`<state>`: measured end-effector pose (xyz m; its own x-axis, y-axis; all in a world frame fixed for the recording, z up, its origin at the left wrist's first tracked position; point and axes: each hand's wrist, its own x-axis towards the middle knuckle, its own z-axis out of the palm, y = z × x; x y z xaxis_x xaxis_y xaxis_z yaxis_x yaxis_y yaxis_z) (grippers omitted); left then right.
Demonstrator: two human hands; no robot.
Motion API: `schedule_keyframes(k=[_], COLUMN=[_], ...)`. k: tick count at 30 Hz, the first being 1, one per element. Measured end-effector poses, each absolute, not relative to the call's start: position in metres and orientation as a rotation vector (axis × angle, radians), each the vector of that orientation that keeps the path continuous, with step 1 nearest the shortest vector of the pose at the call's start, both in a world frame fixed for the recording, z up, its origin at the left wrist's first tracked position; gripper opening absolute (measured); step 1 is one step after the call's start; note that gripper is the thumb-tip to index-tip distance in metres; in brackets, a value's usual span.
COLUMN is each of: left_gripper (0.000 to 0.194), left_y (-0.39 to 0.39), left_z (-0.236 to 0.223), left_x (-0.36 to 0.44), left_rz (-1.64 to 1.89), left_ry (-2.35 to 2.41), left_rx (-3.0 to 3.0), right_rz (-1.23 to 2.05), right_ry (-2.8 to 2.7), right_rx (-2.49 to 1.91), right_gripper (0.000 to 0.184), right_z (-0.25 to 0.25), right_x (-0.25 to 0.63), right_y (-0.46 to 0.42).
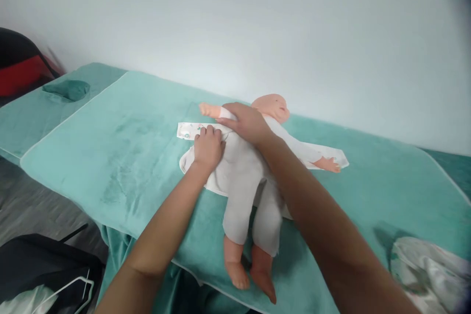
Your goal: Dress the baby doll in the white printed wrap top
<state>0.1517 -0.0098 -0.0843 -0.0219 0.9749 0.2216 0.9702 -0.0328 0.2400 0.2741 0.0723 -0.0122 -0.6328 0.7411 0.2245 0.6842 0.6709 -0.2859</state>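
A baby doll [253, 176] in a white suit lies on its back on a teal towel [121, 147], head toward the wall. A white diaper [189, 130] with small prints lies spread under the doll, its tabs sticking out on both sides. My left hand [208, 147] is closed, knuckles up, pinching the diaper's left edge beside the doll's waist. My right hand [246, 122] lies on the doll's chest and upper arm, fingers curled over the arm's white sleeve.
The towel covers a padded table against a pale wall. A teal folded cloth [68, 91] sits at the far left. A printed white cloth [427, 265] lies at the right near corner. A black bag [40, 265] with a white hanger is on the floor at left.
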Motion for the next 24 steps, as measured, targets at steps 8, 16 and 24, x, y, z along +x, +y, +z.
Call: schedule_keyframes(k=[8,16,24], left_gripper=[0.022,0.013,0.019], left_y=[0.017,0.013,0.002], left_z=[-0.087,-0.087,-0.092], left_x=[0.121,0.113,0.138], left_rz=[1.038,1.323,1.411], left_ry=[1.971,1.614,1.913], left_rx=[1.573,1.325,1.593], right_rz=[0.359,0.138,-0.16], right_ry=[-2.429,-2.51,-2.577], right_rx=[-1.016,-1.281,-1.315], right_gripper=[0.046,0.03,0.028], right_z=[0.001,-0.003,-0.029], right_x=[0.308,0.312,0.294], right_y=[0.041,0.046,0.048])
